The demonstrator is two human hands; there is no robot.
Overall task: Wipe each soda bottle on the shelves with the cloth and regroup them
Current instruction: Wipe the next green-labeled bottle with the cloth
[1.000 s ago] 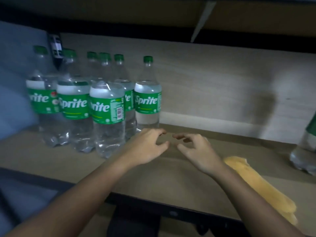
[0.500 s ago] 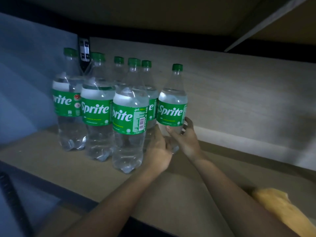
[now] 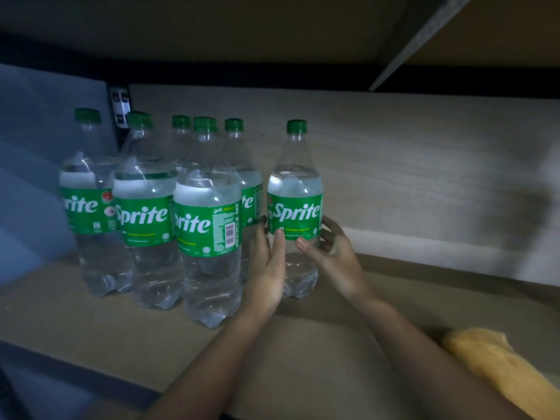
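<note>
Between both palms on the shelf (image 3: 303,344) stands a clear-filled Sprite bottle (image 3: 295,207), upright, green-capped; left hand (image 3: 268,268) and right hand (image 3: 335,253) curl around its lower body. Five more bottles (image 3: 145,207) cluster just left; yellow cloth (image 3: 497,365) lies right, well apart.

On the brown board shelf (image 3: 318,353), the cluster of clear plastic green-capped Sprite bottles (image 3: 145,213) stands at ten o'clock. One such single Sprite bottle (image 3: 295,207) stands at twelve, just right of them. The yellow cloth (image 3: 497,368) lies at four, seemingly near the shelf's front edge.
</note>
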